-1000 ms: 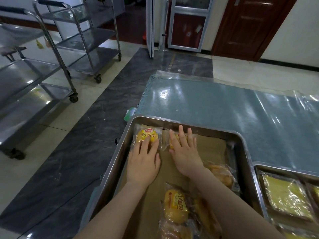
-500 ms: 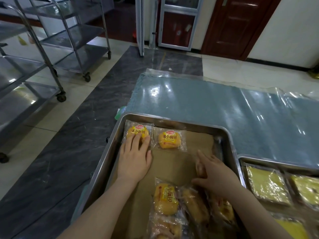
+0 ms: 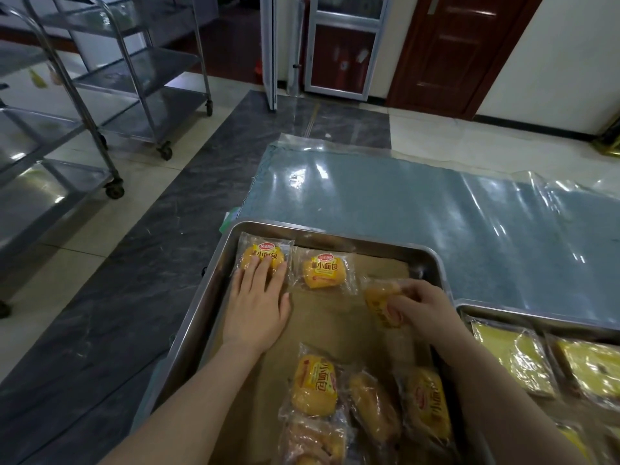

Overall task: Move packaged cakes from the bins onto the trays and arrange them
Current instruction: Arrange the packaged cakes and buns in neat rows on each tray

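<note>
— So, what's changed w/ the big tray [image 3: 214,280]?

— Half a sec back the right hand [image 3: 423,307] was down at 5 o'clock, digging in the loose pile. Now it's up at 2 o'clock w/ a third packaged cake [image 3: 380,297] pinched between thumb & fingers, closed on the wrapper, carrying it toward the far row.

— Left hand?

— The left hand [image 3: 256,305] hasn't budged: flat, fingers spread, pressing the corner cake [image 3: 263,256] at 11 o'clock. Not gripping, just holding it down.

— Meaning for the job?

— My read: far row is getting built left to right. Two are laid, and the second cake [image 3: 324,270] sits at 12 o'clock just beside the corner one. The third looks meant for the slot right of it. Brown liner paper [image 3: 322,323] is bare across the middle, so lots left to fill.

— What's still loose?

— Heap of cakes [image 3: 365,401] at 6 o'clock, lying any which way, some overlapping. Neighbour tray [image 3: 536,312] at 3 o'clock holds flat yellow packs [image 3: 513,360], a different product.

— Any writing?

— Yellow wrappers read "小面包" in dark characters, w/ a red oval logo above it; logo text's too small to make out. Packs at 3 o'clock show nothing legible.
</note>
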Motion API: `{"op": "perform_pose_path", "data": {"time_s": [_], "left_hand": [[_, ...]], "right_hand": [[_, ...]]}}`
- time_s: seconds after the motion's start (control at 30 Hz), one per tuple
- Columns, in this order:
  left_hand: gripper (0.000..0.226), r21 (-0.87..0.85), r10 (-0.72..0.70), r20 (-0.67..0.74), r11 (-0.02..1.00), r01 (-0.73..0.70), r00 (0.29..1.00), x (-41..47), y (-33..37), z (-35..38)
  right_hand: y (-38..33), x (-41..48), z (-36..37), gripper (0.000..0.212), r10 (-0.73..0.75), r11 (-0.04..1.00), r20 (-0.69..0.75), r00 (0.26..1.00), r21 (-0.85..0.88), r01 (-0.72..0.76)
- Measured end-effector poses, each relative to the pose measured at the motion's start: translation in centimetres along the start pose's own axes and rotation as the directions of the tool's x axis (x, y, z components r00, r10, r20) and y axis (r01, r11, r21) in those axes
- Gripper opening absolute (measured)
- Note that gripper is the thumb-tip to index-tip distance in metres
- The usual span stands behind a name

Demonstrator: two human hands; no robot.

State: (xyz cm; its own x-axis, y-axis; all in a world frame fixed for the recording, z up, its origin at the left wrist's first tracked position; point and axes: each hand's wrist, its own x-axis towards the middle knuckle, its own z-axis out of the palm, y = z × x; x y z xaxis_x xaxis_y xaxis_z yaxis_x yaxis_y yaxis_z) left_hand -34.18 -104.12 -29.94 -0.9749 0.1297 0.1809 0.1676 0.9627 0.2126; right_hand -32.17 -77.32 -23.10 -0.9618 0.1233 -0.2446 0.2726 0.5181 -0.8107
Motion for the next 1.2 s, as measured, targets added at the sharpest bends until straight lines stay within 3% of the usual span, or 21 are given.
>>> {"op": "perform_pose_path", "data": {"time_s": [0.1, 0.2, 0.27, 0.33, 0.37, 0.47, 0.6, 0.93, 1.1, 1.2], "left_hand": [[0.057, -0.007, 0.001, 0.001, 1.000, -0.001, 1.000, 0.0, 0.0, 0.0], [0.057, -0.015, 0.005, -0.007, 1.000, -0.005, 1.000, 0.0, 0.1, 0.1], [0.057, -0.016, 0.009, -0.022, 1.000, -0.010, 1.000, -0.1, 0.1, 0.0], [0.056, -0.020, 0.009, -0.029, 1.000, -0.010, 1.000, -0.1, 0.1, 0.0], [0.056, -0.019, 0.009, -0.029, 1.000, -0.009, 1.000, -0.1, 0.1, 0.0], [0.056, -0.014, 0.008, -0.022, 1.000, -0.008, 1.000, -0.1, 0.1, 0.1], [0.056, -0.019, 0.012, -0.022, 1.000, -0.013, 1.000, 0.0, 0.2, 0.0], [0.054, -0.010, -0.009, 0.006, 1.000, 0.009, 1.000, 0.0, 0.2, 0.0], [0.053, -0.017, -0.045, -0.008, 0.999, 0.045, 0.999, -0.1, 0.4, -0.4], [0.053, -0.005, -0.038, 0.006, 0.999, 0.038, 0.999, 0.0, 0.4, -0.3]], "right_hand": [[-0.4, 0.4, -0.3, 0.025, 0.006, 0.997, 0.101, 0.995, 0.071, -0.014], [-0.3, 1.1, -0.5, 0.045, -0.004, 0.995, 0.150, 0.989, -0.095, 0.019], [-0.4, 1.2, -0.4, 0.049, -0.042, 0.950, 0.077, 0.996, -0.307, 0.064], [-0.3, 1.0, -0.2, 0.050, -0.169, 0.825, -0.077, 0.983, -0.557, 0.099], [-0.3, 0.7, 0.1, 0.049, -0.225, 0.793, -0.143, 0.964, -0.602, 0.096], [-0.2, -0.4, 2.0, 0.050, -0.217, 0.803, -0.124, 0.968, -0.586, 0.104], [1.7, -0.3, 4.6, 0.068, -0.144, 0.646, 0.084, 0.986, -0.747, 0.158], [3.2, 5.2, 2.5, 0.076, -0.274, 0.419, 0.204, 0.940, -0.855, 0.307], [3.4, 4.8, 2.2, 0.076, -0.298, 0.412, 0.149, 0.943, -0.871, 0.268], [2.4, 4.2, 3.0, 0.076, -0.351, 0.422, 0.178, 0.919, -0.846, 0.325]]}}
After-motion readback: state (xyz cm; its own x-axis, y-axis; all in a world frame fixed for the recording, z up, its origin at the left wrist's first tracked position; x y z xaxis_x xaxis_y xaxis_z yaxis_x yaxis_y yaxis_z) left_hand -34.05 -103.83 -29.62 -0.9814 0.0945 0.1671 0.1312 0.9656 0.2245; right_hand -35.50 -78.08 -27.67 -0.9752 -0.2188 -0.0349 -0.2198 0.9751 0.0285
